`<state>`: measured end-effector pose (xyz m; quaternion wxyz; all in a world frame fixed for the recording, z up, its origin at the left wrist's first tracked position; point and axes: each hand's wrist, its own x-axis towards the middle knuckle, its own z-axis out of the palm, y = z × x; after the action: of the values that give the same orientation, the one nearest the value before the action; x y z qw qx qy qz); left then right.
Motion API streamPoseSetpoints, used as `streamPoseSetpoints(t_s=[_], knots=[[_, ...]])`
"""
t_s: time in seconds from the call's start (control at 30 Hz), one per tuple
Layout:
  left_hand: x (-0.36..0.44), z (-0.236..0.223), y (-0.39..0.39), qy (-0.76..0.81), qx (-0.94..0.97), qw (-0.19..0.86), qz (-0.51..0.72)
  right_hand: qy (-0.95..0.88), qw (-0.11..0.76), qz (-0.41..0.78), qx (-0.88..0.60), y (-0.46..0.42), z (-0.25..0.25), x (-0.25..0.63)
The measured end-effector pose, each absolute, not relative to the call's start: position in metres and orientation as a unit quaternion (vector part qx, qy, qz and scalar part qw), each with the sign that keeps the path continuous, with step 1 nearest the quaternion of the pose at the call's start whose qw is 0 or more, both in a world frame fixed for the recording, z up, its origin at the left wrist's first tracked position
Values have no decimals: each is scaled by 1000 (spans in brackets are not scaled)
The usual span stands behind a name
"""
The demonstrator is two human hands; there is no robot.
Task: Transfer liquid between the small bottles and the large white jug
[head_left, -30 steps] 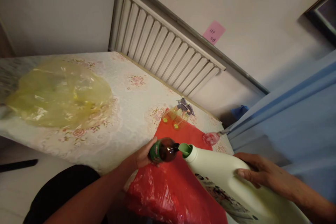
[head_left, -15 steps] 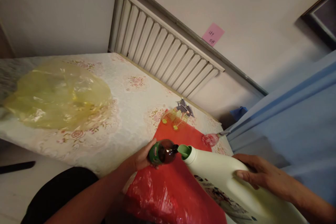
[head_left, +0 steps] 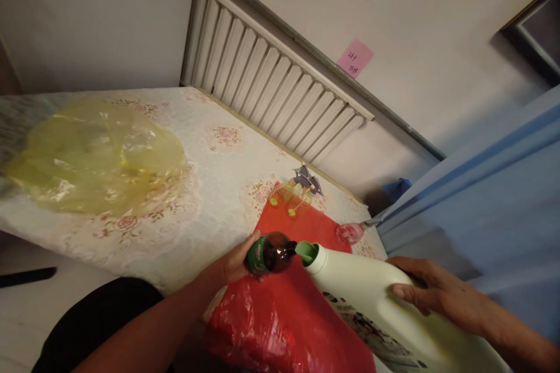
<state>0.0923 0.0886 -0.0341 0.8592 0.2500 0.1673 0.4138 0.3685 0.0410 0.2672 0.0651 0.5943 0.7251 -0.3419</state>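
My left hand (head_left: 236, 262) is wrapped round a small brown bottle with a green label (head_left: 271, 253), held over a red plastic bag (head_left: 284, 315). My right hand (head_left: 433, 291) grips the body of a large pale-green jug (head_left: 376, 309). The jug is tilted so its green spout (head_left: 307, 252) meets the mouth of the brown bottle. The lower part of the jug runs out of view.
The flowered table top (head_left: 210, 175) also bears a yellow plastic bag (head_left: 96, 157) at the left, two clear spray bottles (head_left: 295, 192) at the far edge and a pink one (head_left: 350, 232). A radiator (head_left: 271, 81) lines the wall. A blue curtain (head_left: 481, 186) hangs at the right.
Both hands, the bottle and the jug keep the same pose; only a slight shift of the view.
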Motion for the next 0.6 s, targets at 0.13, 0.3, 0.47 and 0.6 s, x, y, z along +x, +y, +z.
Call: streamPoseSetpoints(t_s=[0.13,0.3,0.47,0.6], knots=[[91,-33,88,167,252,861,409,728,68,-339,593,42,267,369],[90,-33,87,174,253,859,409,729,72,-336,592,41,266,369],[91,-37,88,190,238,864,401,731,76,-330,593,41,267,368],[92,-40,90,176,242,864,405,731,74,-330,592,40,269,366]])
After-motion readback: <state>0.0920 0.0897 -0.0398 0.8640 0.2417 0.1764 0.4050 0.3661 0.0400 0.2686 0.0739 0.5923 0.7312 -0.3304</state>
